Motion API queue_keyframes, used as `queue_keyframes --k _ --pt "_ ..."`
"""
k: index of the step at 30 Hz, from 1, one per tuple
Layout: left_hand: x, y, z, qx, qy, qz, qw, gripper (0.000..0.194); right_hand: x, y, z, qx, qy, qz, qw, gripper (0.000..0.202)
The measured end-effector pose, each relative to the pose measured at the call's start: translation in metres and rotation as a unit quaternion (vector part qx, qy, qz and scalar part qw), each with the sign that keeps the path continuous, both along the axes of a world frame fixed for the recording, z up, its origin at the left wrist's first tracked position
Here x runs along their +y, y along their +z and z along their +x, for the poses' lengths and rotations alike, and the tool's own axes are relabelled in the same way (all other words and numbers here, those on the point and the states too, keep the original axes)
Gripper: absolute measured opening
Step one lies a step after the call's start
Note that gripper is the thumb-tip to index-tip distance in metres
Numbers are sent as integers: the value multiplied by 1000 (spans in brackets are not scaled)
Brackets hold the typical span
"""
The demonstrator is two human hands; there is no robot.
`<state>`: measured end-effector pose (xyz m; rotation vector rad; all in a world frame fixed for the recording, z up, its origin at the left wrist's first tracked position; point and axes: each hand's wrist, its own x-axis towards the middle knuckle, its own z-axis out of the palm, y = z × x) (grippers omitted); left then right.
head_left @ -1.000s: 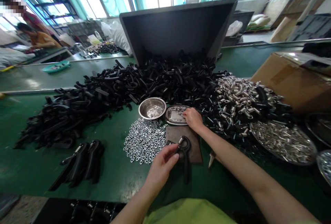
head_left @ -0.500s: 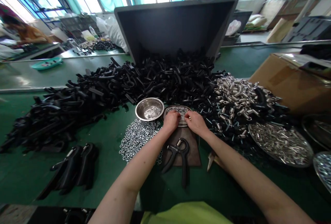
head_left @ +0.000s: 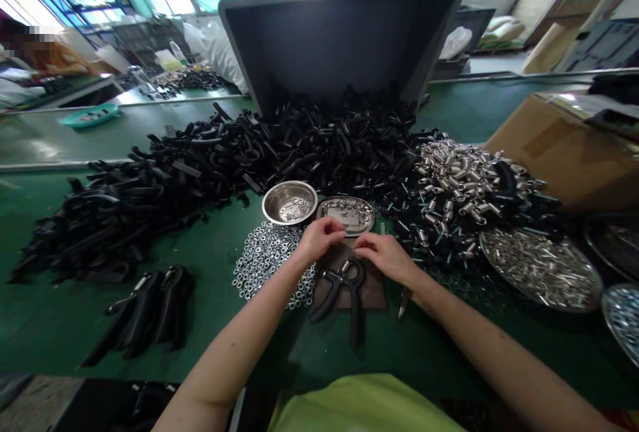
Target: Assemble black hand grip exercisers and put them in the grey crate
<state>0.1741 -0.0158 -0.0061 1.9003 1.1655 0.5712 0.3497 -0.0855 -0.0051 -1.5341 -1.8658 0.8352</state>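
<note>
My left hand (head_left: 322,239) hovers at the front edge of an oval metal tray (head_left: 370,224) of small silvery parts, fingertips pinched together. Facing it, my right hand (head_left: 385,256) is also closed in a pinch. Anything in either pinch is too small to make out. Just below the fingers, a black hand gripper (head_left: 355,309) with a metal spring lies spread on a brown pad (head_left: 375,292). A steel bowl (head_left: 289,220) holding small rings stands left of the tray. A heap of nuts (head_left: 267,255) lies partly behind my left forearm.
Black handles (head_left: 200,152) form a long pile, backed by a tipped grey bin (head_left: 344,39). Springs (head_left: 464,176) and a dish of metal pins (head_left: 544,269) are on the right, near a cardboard box (head_left: 554,146). Assembled hand grippers (head_left: 144,309) lie left. Another person sits far left.
Both hands have drawn back from the tray toward me, to just above the hand gripper. More of the tray's contents now shows. The view has shifted slightly.
</note>
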Motion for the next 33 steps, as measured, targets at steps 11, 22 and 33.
queue_keyframes --k 11,22,33 --pt "-75 -9 -50 -178 75 -240 951 21 -3 -6 -13 -78 42 8 996 8" --pt "-77 -5 -30 33 -25 57 998 2 16 14 -25 -194 64 -46 978 9" --pt "-77 -13 -21 35 -35 53 997 6 -66 1 30 -153 12 -13 988 21"
